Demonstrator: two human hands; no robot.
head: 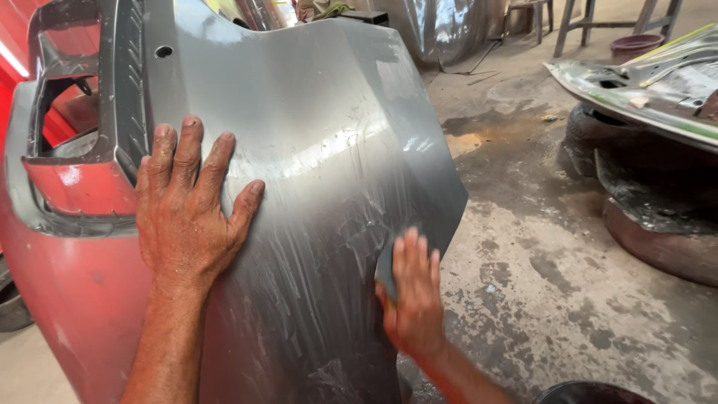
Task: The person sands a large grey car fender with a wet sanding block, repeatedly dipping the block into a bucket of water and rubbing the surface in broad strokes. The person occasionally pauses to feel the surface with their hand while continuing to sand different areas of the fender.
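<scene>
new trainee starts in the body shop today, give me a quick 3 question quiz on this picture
1. True or false: the left hand lies flat, fingers spread, on the grey bumper panel.
2. Where is the right hand? A) on the stacked tyres B) at the panel's lower right edge C) on the stool
3. What colour is the part of the bumper to the left of the grey area?

Key:
1. True.
2. B; it presses at the edge, blurred. Something small may be under the palm, but that cannot be told. The tyres stand apart on the wet concrete floor.
3. Red.
</scene>
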